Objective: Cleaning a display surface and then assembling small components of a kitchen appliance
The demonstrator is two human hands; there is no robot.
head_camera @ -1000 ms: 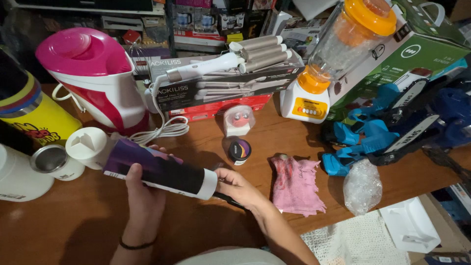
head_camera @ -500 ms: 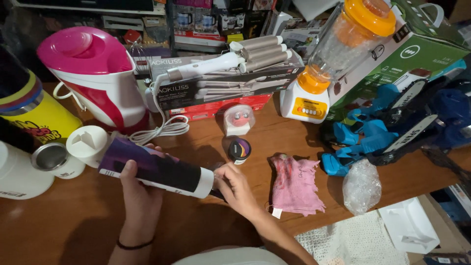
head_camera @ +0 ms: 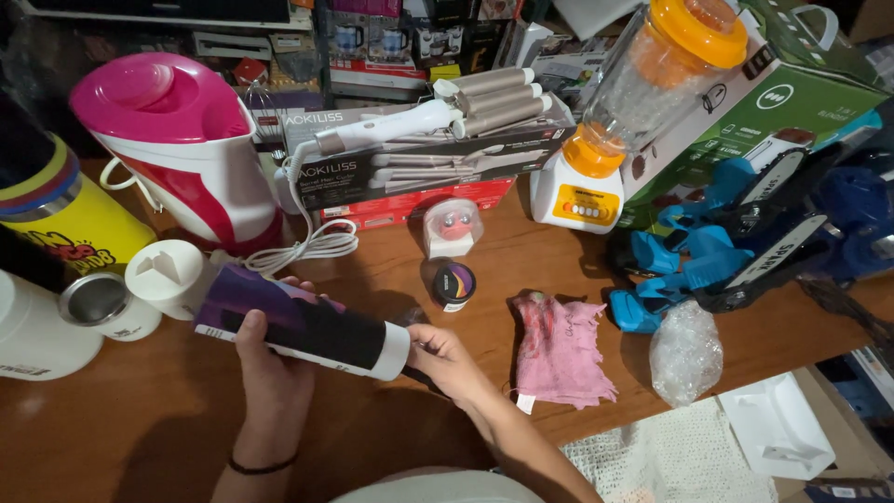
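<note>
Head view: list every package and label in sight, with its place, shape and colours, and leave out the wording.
Tube-shaped package: held by left hand and right hand, purple and black with white end.
Flat grey carton: centre back, long, pictures a curling tool.
Red box: beneath the grey carton.
Green carton: back right, large, white emblem.
Yellow label: on the blender base, rectangular.

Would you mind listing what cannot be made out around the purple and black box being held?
Head view only:
- Right hand fingertips at the white end of the purple and black box: what they pinch is hidden by the box end and the hand.
- Left hand grip: its palm side is hidden behind the box.
- Clear plastic bag: contents too crumpled to tell.
- Yellow bottle: cut off by the left edge.
</note>
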